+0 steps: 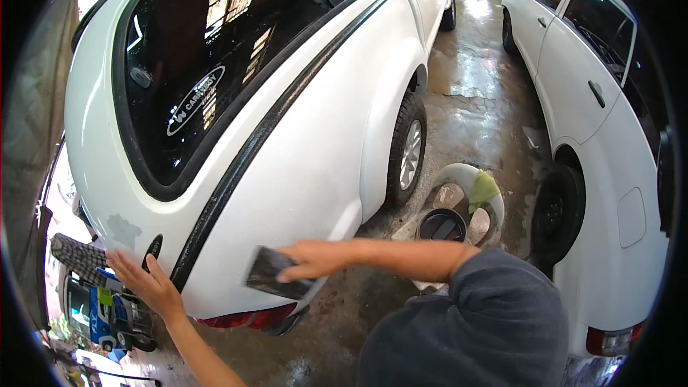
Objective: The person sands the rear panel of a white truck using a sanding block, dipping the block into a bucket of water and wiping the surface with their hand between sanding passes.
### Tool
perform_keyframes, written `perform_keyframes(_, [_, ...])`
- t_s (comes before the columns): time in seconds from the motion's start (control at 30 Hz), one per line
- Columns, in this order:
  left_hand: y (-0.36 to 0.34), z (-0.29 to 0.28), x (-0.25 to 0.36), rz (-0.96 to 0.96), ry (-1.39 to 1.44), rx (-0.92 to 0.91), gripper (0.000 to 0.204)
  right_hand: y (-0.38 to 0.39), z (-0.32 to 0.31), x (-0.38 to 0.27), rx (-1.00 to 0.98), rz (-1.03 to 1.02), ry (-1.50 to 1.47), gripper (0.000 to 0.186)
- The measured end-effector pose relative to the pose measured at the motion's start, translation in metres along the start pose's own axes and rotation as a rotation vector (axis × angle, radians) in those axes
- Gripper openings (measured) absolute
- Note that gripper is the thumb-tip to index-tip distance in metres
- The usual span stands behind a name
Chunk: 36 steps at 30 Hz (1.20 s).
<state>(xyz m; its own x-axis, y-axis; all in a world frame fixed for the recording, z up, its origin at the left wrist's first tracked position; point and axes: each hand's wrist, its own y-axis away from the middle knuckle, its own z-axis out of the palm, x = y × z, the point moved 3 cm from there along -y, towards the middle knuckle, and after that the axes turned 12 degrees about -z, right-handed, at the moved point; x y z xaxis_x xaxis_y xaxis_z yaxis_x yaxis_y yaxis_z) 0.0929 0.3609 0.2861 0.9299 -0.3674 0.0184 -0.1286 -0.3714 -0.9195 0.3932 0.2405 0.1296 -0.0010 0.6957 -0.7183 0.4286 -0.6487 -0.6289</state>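
Observation:
A white pickup truck (308, 150) with a rear canopy stands in front of me, on the left. My right hand (309, 258) is closed on a dark grey rectangular sheet of sandpaper (269, 271) and lays it on the rear side panel, above the red tail light (247, 317). My left hand (147, 283) is open at the canopy's rear corner, beside a small black oval badge (153, 249). Its fingers are stretched out and it holds nothing; whether the palm touches the paint I cannot tell. A dull grey patch (125, 229) marks the paint above that hand.
A white plastic chair (466, 172) stands by the rear wheel (408, 145), bearing a dark round bucket (441, 225) and a green cloth (484, 190). Another white car (573, 93) is parked on the right, along the wet concrete floor (466, 115). A blue vehicle (89, 308) shows at lower left.

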Motion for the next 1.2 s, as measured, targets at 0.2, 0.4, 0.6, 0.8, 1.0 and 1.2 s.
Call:
perform_keyframes(0.2, [0.045, 0.011, 0.047, 0.053, -0.090, -0.214, 0.073, 0.166, 0.067, 0.041, 0.361, 0.418, -0.180, 0.044])
perform_keyframes(0.4, [0.218, -0.026, 0.154, -0.357, 0.688, -1.219, 0.078, 0.153, 0.069, -0.003, 0.506, 0.604, -0.024, 0.041])
perform_keyframes(0.6, [0.245, -0.046, 0.162, -0.649, 1.285, -1.127, 0.091, 0.085, 0.119, -0.047, 0.289, 0.211, 0.423, 0.075])
perform_keyframes(0.8, [0.191, -0.067, 0.070, -0.829, 1.002, -0.981, 0.058, 0.031, 0.151, -0.058, 0.058, 0.055, 0.300, 0.086])
perform_keyframes(1.0, [0.009, -0.106, -0.027, -0.283, 0.329, -0.618, 0.040, 0.069, 0.188, -0.037, 0.031, 0.052, 0.372, 0.062])
perform_keyframes(1.2, [-0.121, -0.083, -0.030, -0.041, 0.243, -0.834, 0.040, 0.124, 0.202, -0.035, 0.054, 0.358, 0.338, 0.054])
